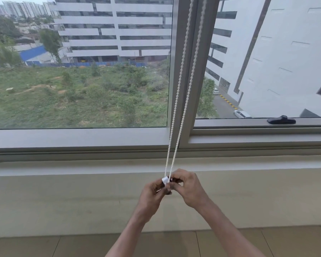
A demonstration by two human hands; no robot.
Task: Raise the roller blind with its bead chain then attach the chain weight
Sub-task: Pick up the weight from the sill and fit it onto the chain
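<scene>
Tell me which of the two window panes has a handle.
The right pane: a black handle sits on the frame along its bottom edge. The left pane shows none.

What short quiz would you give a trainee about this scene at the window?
1. True or false: the bead chain hangs free, and no hand touches it.
2. Where is the white chain weight? A) lying on the sill; B) at the chain's lower end, held between the left hand and the right hand; C) on the floor.
3. Fill in: the black window handle sits on the frame below the ____ pane.
Key: 1 false; 2 B; 3 right.
</scene>
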